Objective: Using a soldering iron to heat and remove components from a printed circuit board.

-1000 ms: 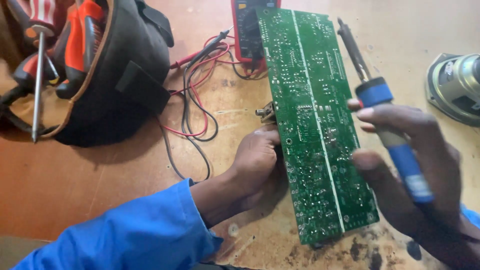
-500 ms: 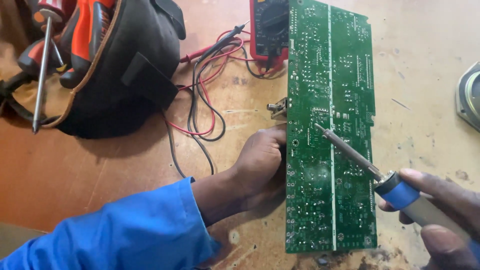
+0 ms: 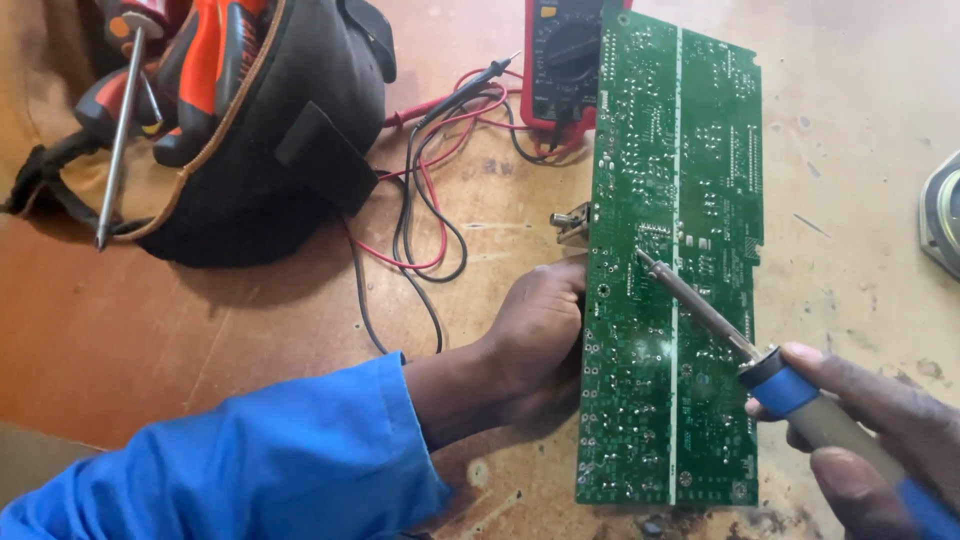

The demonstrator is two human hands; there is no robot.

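- We hold the soldering iron [image 3: 700, 305] in our right hand [image 3: 870, 430], fingers wrapped closed around its blue and pale handle, low at the right edge of the view.
- The iron's tip rests on, or just above, the green circuit board [image 3: 670, 250], near the board's middle, close to the pale line that runs its length; we cannot tell whether it truly touches a joint.
- Our left hand [image 3: 540, 325] presses against the board's left edge, fingers curled under or onto it; how firmly they grip is hidden from us.
- The board lies solder side up on the wooden bench [image 3: 250, 310], its far end resting over the red multimeter [image 3: 565, 60].
- To do this well, we judge that the left hand should keep the board flat and quiet, since that raised far end could let it rock under the tip.
- We should bring the tip to one joint only and lay it against both pad and lead, because the joints stand very close together here.
- We should hold the iron at a slant, as it stands now, so that our view of the tip stays open.
- The red and black probe leads [image 3: 430, 190] lie just left of the board, beside the black tool pouch [image 3: 260, 130]; we keep the hot shaft well clear of them.
- Our blue sleeve [image 3: 250, 470] sits near the board's lower corner, away from the tip.
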